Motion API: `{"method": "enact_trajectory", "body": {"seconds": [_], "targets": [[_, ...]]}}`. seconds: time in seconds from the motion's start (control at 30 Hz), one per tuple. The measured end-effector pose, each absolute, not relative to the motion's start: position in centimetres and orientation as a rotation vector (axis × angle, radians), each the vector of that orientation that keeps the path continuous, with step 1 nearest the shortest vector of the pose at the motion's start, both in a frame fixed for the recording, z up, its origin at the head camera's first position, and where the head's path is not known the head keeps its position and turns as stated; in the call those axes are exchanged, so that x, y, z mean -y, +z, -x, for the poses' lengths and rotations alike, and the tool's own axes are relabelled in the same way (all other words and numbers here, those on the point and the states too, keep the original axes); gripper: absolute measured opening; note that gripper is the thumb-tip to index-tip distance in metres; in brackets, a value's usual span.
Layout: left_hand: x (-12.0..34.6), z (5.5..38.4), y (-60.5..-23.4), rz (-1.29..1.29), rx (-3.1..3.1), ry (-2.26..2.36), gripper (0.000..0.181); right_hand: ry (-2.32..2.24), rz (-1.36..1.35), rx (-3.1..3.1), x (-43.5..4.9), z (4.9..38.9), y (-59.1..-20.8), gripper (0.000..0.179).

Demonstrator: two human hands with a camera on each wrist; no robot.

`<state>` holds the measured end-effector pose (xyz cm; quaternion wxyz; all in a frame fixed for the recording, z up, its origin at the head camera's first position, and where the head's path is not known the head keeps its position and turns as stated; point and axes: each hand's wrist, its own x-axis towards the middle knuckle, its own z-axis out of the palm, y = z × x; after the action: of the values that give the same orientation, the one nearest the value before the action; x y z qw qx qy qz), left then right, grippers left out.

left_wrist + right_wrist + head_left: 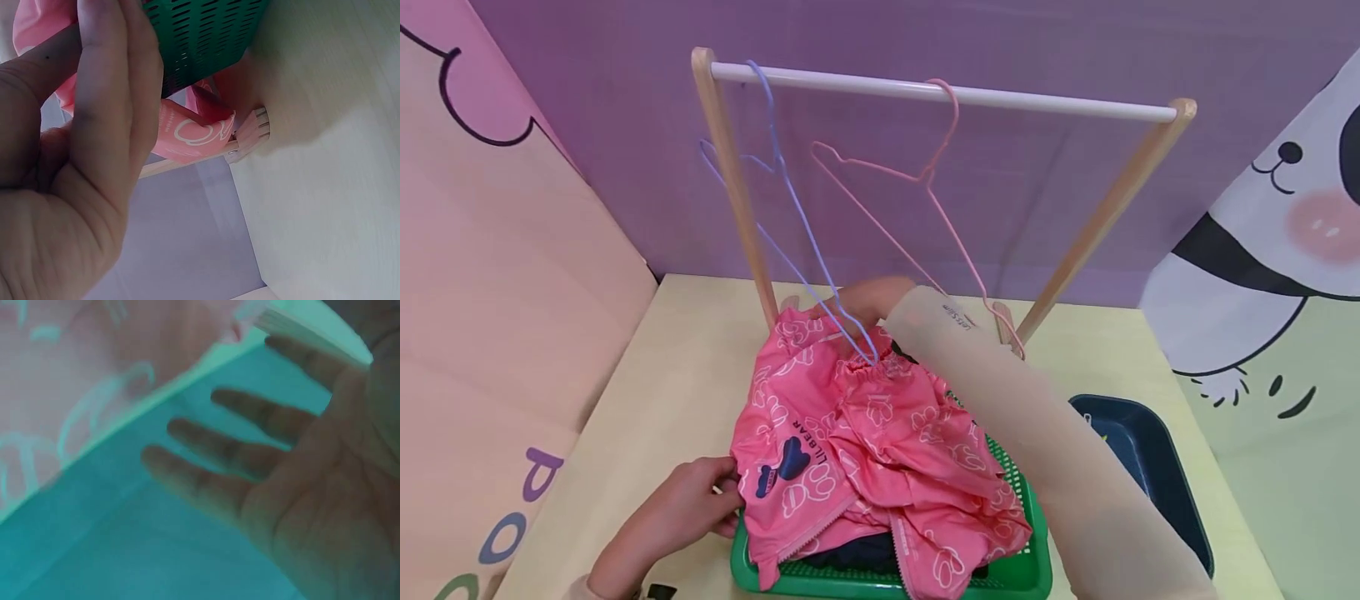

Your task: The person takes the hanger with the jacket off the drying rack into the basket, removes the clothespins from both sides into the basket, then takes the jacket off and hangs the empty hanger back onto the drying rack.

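Observation:
A pink zip jacket (917, 425) with white line drawings lies spread over a green basket (1041, 550), its collar end toward the rack. At the jacket's left edge my left hand (688, 504) pinches the fabric between thumb and curled fingers, beside the basket wall. My right hand (868, 302) reaches behind the top of the jacket, partly covered by it and by the blue hanger (772, 117). In the right wrist view its fingers (206, 484) are spread, with the jacket a little away from them. The blue hanger's lower end overlaps the jacket's gathered elastic part.
The hanger hooks over the white bar (850, 83) of a wooden rack, with a pink hanger (957, 237) to its right. Dark cloth (865, 552) shows in the basket under the jacket. A dark blue tray (1195, 508) stands on the table at right.

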<state>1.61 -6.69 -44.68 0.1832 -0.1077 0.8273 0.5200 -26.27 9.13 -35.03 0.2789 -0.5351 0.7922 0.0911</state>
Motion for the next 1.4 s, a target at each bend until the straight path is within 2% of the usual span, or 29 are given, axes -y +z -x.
{"method": "enact_trajectory", "body": {"seconds": [0.1,0.23,0.37,0.53,0.7,0.8,0.83,0.93,1.03,1.1,1.2,1.4], "targets": [[6.7,-1.7,-44.6,0.286,-2.323,1.474,0.024,0.31,1.351,-2.073,-8.7,25.4,-35.5,0.063],[6.7,-2.0,-44.7,0.273,-2.293,1.493,0.023,0.331,1.383,-2.045,-8.6,24.3,-36.3,0.04],[6.6,-2.3,-44.7,0.275,-2.275,1.496,0.023,0.26,1.515,-2.061,-9.4,23.8,-36.2,0.017],[6.8,-2.6,-44.7,0.275,-2.265,1.495,0.022,0.142,1.634,-2.145,-12.0,22.6,-34.4,0.002],[6.9,-2.5,-44.8,0.277,-2.271,1.484,0.018,0.112,1.667,-2.293,-15.6,19.7,-31.7,0.016],[6.9,-2.5,-44.9,0.278,-2.282,1.482,0.015,0.228,1.702,-2.355,-18.1,16.8,-30.3,0.005],[6.9,-2.5,-44.9,0.273,-2.289,1.48,0.014,0.288,1.721,-2.365,-19.0,15.7,-30.1,0.007],[6.8,-2.5,-44.9,0.256,-2.311,1.468,0.011,0.453,1.773,-2.317,-21.4,12.3,-30.1,0.037],[6.7,-2.5,-44.9,0.275,-2.319,1.443,0.011,0.51,1.734,-2.232,-23.6,9.5,-31.3,0.051],[6.7,-2.5,-44.8,0.3,-2.317,1.424,0.013,0.502,1.723,-2.19,-24.6,8.4,-32.7,0.054],[6.8,-2.6,-44.8,0.312,-2.304,1.412,0.018,0.471,1.745,-2.151,-25.7,7.8,-35.5,0.053],[6.8,-2.8,-44.7,0.248,-2.303,1.449,0.025,0.347,1.856,-2.09,-26.6,8.6,-40.2,0.04]]}}
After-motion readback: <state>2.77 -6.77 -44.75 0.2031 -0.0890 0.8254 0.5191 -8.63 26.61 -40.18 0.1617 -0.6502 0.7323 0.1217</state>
